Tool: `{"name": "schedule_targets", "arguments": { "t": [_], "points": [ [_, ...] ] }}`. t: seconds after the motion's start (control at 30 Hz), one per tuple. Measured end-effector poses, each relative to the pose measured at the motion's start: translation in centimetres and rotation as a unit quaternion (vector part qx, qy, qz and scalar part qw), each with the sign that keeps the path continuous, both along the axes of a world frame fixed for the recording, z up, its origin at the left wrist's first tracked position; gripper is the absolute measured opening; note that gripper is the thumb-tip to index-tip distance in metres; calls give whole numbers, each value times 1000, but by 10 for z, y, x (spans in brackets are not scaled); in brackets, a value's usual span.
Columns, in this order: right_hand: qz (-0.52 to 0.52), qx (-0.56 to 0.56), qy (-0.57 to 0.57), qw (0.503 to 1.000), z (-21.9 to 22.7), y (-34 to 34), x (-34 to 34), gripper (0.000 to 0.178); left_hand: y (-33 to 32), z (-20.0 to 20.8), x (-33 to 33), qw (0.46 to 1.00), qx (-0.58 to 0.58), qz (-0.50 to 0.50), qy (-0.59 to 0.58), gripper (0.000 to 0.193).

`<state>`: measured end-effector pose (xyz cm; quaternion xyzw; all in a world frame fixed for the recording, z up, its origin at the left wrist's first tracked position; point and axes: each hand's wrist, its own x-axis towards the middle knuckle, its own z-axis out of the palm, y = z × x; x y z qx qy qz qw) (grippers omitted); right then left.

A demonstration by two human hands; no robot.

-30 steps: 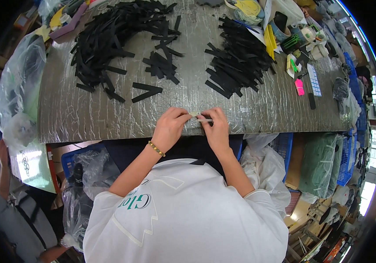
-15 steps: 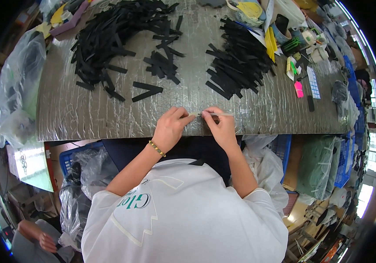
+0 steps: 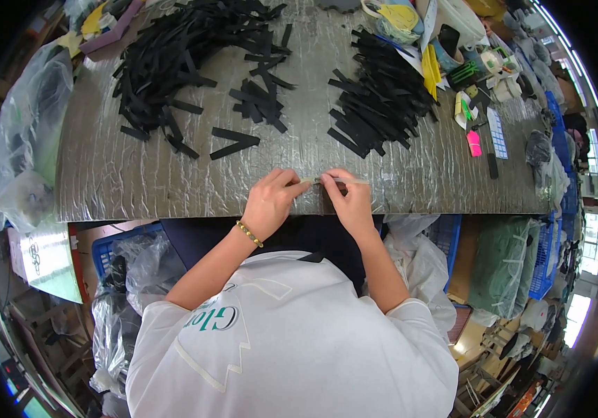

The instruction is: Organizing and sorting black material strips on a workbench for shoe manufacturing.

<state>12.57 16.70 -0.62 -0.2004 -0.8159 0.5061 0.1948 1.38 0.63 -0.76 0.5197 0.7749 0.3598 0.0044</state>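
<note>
Close to the table's front edge, my left hand and my right hand almost meet at the fingertips. Both are closed in a pinch. A small pale piece pokes out of my left fingertips; its kind is too small to make out. From my right fingers a thin, pale, translucent strip or stick sticks out to the right. Just beyond my hands lie two crossed black fabric strips. A large pile of black strips is at the far left, another pile at the right.
The table has a wrinkled, shiny plastic cover. A small heap of black strips lies mid-table. Along the right stand a cup with a phone, a pink piece and a blue-white card. Plastic bags hang at the left.
My hands keep nearly the same pinch at the same spot. The pale strip by my right fingers looks slightly tilted and fainter. The whole view has shifted a little.
</note>
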Motion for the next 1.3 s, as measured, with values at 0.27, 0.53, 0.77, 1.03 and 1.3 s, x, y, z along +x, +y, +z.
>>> {"name": "schedule_targets", "arguments": {
  "t": [0.27, 0.53, 0.77, 1.03, 1.3],
  "points": [
    [23, -21, -18, 999, 9, -5, 2, 19, 0, -3, 0, 1000, 18, 10, 7, 36],
    [65, 3, -37, 997, 12, -19, -11, 15, -1, -7, 1, 998, 34, 34, -30, 50],
    [76, 102, 29, 991, 7, -23, -16, 14, -1, -7, 0, 998, 49, 29, -35, 47],
    [139, 170, -13, 975, 13, 8, -5, 18, -2, -3, -1, 998, 39, 25, -43, 45],
    [176, 213, -16, 961, 13, 21, -12, 25, -9, 2, -11, 993, 115, 9, -26, 24]
  ]
}}
